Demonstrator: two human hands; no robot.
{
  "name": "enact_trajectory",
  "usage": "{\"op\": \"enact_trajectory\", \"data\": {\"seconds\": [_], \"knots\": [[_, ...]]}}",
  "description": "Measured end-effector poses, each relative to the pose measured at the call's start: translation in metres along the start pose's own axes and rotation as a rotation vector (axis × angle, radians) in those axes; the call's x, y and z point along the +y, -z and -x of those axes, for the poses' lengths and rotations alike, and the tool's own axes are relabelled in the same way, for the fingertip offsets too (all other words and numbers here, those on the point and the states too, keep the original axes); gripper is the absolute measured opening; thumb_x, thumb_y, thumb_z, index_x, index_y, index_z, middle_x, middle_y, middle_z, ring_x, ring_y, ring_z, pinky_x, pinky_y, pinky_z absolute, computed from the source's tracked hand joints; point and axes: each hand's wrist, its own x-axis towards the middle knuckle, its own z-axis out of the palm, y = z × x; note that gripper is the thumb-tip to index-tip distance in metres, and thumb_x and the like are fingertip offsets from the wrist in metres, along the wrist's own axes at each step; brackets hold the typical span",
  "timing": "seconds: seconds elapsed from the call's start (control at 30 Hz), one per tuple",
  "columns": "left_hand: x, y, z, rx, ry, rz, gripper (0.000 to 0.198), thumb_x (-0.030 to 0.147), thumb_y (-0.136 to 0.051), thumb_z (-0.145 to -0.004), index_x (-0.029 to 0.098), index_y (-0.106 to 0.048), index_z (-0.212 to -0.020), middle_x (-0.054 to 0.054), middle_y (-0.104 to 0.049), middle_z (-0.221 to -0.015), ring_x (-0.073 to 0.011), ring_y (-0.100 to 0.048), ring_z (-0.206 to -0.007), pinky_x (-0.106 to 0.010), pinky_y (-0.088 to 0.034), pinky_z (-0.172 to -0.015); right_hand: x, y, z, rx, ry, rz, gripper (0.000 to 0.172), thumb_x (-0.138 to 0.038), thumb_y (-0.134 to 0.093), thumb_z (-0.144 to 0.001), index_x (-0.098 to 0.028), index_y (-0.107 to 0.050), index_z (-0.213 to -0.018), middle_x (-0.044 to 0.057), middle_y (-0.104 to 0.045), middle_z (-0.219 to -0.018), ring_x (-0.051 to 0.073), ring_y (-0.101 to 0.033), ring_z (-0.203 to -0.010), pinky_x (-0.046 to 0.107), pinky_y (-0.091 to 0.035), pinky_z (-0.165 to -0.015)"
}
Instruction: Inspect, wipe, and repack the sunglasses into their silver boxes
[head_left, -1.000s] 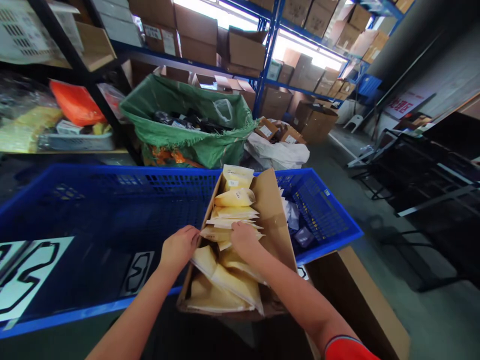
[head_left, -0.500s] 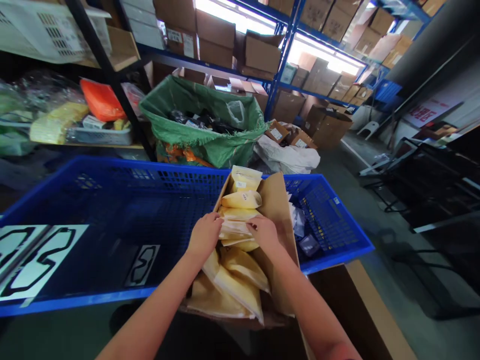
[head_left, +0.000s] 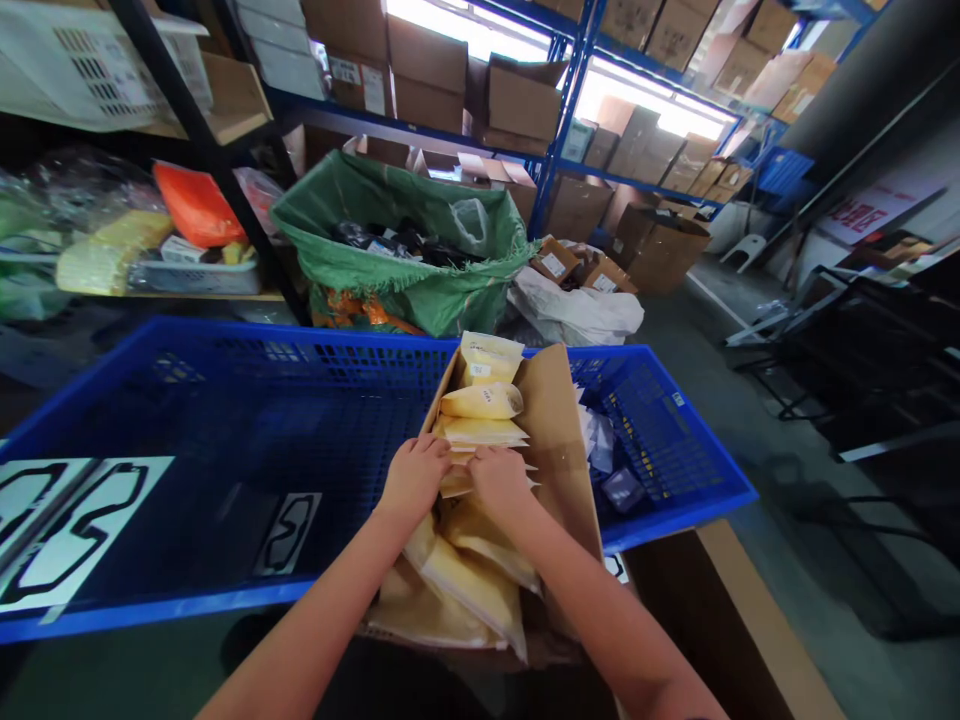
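My left hand (head_left: 412, 478) and my right hand (head_left: 501, 487) sit side by side, fingers curled over a stack of flat yellow pouches (head_left: 480, 432). These lie inside an open cardboard box (head_left: 561, 450), whose tall flap rises to the right of my right hand. More pale yellow pouches (head_left: 465, 585) lie under my wrists, and a labelled pouch (head_left: 491, 358) stands at the far end. The box's bottom is hidden by the pouches.
The box rests across a blue plastic crate (head_left: 150, 335) holding small clear bags (head_left: 600, 445). Ahead stand a green woven sack (head_left: 360, 190) of dark items, a white bag (head_left: 570, 310), and blue metal shelving (head_left: 577, 120) stacked with cartons. Black racks (head_left: 847, 350) stand to the right.
My left hand has moved right, closing on my right hand over the pouch stack. The whole view has shifted slightly, with the crate and box lying further right.
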Motion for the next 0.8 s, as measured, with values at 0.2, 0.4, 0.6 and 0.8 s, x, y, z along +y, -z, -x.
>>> {"op": "enact_trajectory", "data": {"seconds": [0.2,0.4,0.6,0.8], "knots": [[-0.012,-0.002,0.003,0.103,0.025,-0.008,0.015,0.01,-0.059,-0.089,0.015,-0.072,-0.085,-0.011,-0.069,-0.116,-0.0294,-0.059,-0.112,-0.045,-0.047,-0.092,0.016,0.012,0.016,0.093,-0.094,-0.044,0.017,-0.029,-0.062,-0.098,-0.016,-0.068,-0.106,0.005,-0.07,-0.105,0.019,-0.067,-0.094,0.036,-0.053,-0.086],[-0.015,-0.01,0.003,0.205,-0.02,0.026,0.017,0.015,-0.057,-0.091,0.018,-0.073,-0.089,-0.012,-0.07,-0.113,-0.0307,-0.059,-0.108,-0.046,-0.047,-0.091,0.024,0.011,0.034,0.175,-0.17,-0.044,0.015,-0.022,-0.06,-0.096,-0.023,-0.075,-0.096,0.004,-0.074,-0.094,0.017,-0.067,-0.088,0.025,-0.045,-0.073],[-0.003,-0.017,-0.007,0.219,-0.188,0.055,0.021,0.01,-0.057,-0.09,0.021,-0.072,-0.081,-0.008,-0.071,-0.111,-0.0258,-0.06,-0.108,-0.043,-0.045,-0.096,0.013,0.005,0.021,0.185,-0.085,-0.01,0.016,-0.023,-0.061,-0.096,-0.023,-0.077,-0.095,0.005,-0.074,-0.093,0.018,-0.066,-0.089,0.027,-0.044,-0.076],[-0.019,-0.014,-0.005,0.24,-0.186,0.058,0.021,0.009,-0.059,-0.09,0.021,-0.072,-0.08,-0.006,-0.072,-0.109,-0.0266,-0.059,-0.111,-0.043,-0.045,-0.093,0.015,-0.002,0.009,0.192,-0.027,0.033,0.016,-0.021,-0.061,-0.095,-0.02,-0.075,-0.089,0.007,-0.072,-0.09,0.02,-0.064,-0.09,0.03,-0.044,-0.077]]}}
